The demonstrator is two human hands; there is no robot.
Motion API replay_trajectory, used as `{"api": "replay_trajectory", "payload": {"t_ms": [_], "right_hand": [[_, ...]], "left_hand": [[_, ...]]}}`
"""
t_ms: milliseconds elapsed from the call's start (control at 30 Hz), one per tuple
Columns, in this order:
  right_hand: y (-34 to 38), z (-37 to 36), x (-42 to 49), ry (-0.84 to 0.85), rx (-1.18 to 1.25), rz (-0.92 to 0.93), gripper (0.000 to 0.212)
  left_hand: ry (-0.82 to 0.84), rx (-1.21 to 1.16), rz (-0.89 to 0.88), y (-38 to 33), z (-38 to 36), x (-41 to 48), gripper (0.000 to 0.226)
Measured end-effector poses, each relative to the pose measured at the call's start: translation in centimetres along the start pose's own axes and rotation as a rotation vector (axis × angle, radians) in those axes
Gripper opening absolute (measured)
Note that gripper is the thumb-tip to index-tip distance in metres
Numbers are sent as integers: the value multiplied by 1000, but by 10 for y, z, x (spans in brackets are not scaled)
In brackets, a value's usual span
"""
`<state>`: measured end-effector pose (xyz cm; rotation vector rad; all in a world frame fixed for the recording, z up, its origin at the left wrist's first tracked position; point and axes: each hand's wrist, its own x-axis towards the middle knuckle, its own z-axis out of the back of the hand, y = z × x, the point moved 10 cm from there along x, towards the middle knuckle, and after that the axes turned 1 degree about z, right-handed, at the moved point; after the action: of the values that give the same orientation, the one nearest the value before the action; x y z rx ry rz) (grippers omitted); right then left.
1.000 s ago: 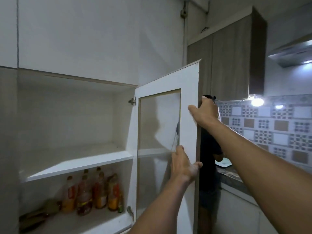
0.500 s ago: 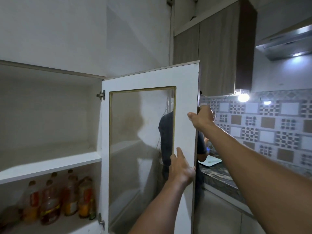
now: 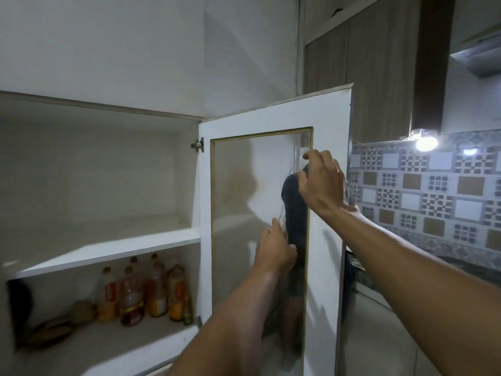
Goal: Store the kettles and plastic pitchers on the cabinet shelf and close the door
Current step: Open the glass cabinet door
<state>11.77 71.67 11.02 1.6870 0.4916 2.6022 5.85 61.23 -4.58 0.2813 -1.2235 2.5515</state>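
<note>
The white cabinet door (image 3: pixel 328 118) with a glass pane (image 3: pixel 244 185) stands swung out to the right of the open cabinet. My left hand (image 3: pixel 273 248) lies against the lower right of the pane, holding nothing. Higher up, my right hand (image 3: pixel 322 183) hovers in front of the door's right frame with its fingers loosely bent and apart, gripping nothing. The white middle shelf (image 3: pixel 108 253) runs across the cabinet at the left. No kettle or pitcher is in view.
Several bottles (image 3: pixel 151 294) and brown objects (image 3: pixel 67 321) sit on the lower shelf. A person in dark clothes (image 3: pixel 295 213) shows through the glass behind the door. To the right are a tiled backsplash (image 3: pixel 423 191), a lit lamp (image 3: pixel 426 143) and wooden wall cabinets (image 3: pixel 379 77).
My right hand has come off the door's outer edge and now sits in front of the door face. The door shows more of its face. My left hand stays on the glass.
</note>
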Motion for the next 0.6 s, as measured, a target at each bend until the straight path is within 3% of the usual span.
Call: {"api": "replay_trajectory", "payload": {"t_ms": [133, 267, 600], "right_hand": [[71, -49, -33, 248, 94, -38, 42], [152, -98, -63, 388, 208, -7, 50], [451, -217, -189, 726, 573, 348, 55]], "left_hand": [[-187, 92, 64, 46, 91, -34, 78], [-345, 235, 137, 101, 185, -69, 75], [-734, 463, 609, 287, 414, -211, 77]]}}
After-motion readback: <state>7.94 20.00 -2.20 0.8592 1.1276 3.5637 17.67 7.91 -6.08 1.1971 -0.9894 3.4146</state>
